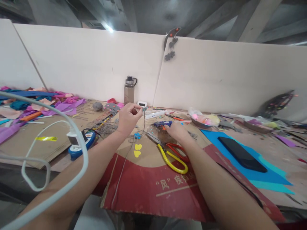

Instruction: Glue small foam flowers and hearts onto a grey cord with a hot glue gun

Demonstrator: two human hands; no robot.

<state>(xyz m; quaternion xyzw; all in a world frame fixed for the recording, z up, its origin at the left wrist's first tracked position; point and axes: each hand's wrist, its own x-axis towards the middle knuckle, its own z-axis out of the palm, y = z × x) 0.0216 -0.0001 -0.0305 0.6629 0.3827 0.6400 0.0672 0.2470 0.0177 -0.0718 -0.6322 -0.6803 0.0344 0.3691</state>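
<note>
My left hand is raised over the middle of the board, thumb and forefinger pinched on a thin grey cord. A small teal piece shows at the fingertips. My right hand is closed round a blue hot glue gun, its nozzle end toward the left. Below lie open scissors with one yellow and one red handle. Two yellow heart-like cutouts rest on the board, with small blue pieces just above them beside the cord.
A cardboard sheet with a red printed part lies in front of me. A power strip and looping white cable are at left. Right are a phone on blue sheets and a bowl. A bottle stands behind.
</note>
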